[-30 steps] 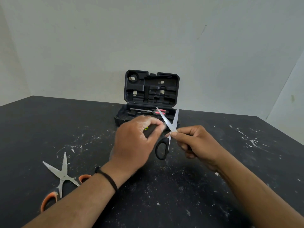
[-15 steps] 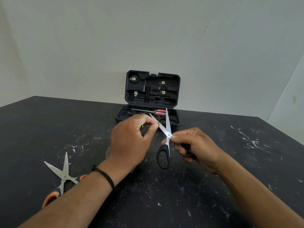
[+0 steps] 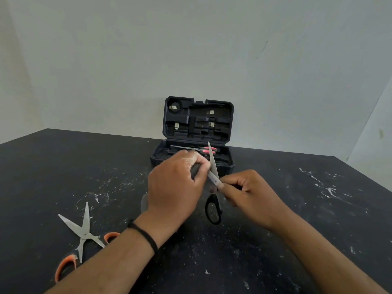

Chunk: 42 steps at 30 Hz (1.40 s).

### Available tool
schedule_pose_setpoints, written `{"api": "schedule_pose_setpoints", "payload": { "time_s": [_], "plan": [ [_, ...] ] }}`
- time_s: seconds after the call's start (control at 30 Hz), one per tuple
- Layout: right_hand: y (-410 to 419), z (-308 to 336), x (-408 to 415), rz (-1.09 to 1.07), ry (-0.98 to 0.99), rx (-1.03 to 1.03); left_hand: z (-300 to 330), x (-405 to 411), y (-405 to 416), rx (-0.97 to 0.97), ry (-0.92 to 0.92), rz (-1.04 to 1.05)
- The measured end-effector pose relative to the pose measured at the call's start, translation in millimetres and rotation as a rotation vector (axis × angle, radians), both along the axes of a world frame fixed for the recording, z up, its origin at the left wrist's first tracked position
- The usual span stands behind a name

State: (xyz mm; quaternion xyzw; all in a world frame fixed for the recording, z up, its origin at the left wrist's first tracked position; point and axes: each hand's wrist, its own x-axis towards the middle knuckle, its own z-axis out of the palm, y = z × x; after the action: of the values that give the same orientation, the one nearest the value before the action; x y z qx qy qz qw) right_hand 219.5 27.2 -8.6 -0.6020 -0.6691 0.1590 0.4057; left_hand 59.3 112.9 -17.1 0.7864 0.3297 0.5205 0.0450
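A pair of black-handled scissors is held above the black table, blades pointing up and nearly together. My right hand pinches it at the pivot, with one handle loop hanging free below. My left hand is curled round a small dark object and holds it against the lower part of the blades. Most of that object is hidden in the fist.
An open black tool case stands behind my hands by the wall, with a red-handled tool in its base. Orange-handled scissors lie open at the front left. The black table is speckled with white marks.
The black scissors' blades have gone from a wide V to nearly together and now point straight up. Both hands shifted slightly; my left fist stays at the blades.
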Motion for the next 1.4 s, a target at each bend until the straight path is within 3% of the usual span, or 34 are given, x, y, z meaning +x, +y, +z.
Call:
{"api": "schedule_pose_setpoints", "payload": {
  "time_s": [0.13,0.27,0.4,0.53,0.67,0.8,1.0,1.1,1.2,1.3,1.4],
  "plan": [
    [-1,1,-1,0.004,0.032,-0.034,2,-9,10,0.005,-0.059,-0.051],
    [1,2,2,0.006,0.035,-0.035,-4,-4,0,0.008,0.091,-0.232],
    [-4,6,7,-0.022,0.108,-0.063,0,1,3,0.015,0.083,-0.039],
    [-5,12,11,-0.02,0.334,-0.056,-5,-12,24,-0.138,0.05,0.191],
    [-3,8,11,-0.029,0.359,-0.127,-2,-12,15,-0.083,-0.102,-0.032],
    [-2,3,7,-0.01,0.544,-0.191,-6,5,-4,-0.016,-0.047,-0.239],
    [-8,9,13,0.067,0.336,-0.239,0,-8,15,-0.054,-0.093,0.033],
    [-6,8,12,0.085,0.33,-0.255,1,-18,25,-0.137,-0.131,0.169],
    [-4,5,13,0.062,0.367,-0.246,4,-16,16,-0.083,-0.204,0.043],
    [-5,4,10,0.031,0.33,-0.219,1,-5,0,-0.022,-0.087,-0.124],
    [-3,2,6,-0.021,0.104,-0.102,-7,3,-4,-0.052,0.007,-0.057]
  ]
}}
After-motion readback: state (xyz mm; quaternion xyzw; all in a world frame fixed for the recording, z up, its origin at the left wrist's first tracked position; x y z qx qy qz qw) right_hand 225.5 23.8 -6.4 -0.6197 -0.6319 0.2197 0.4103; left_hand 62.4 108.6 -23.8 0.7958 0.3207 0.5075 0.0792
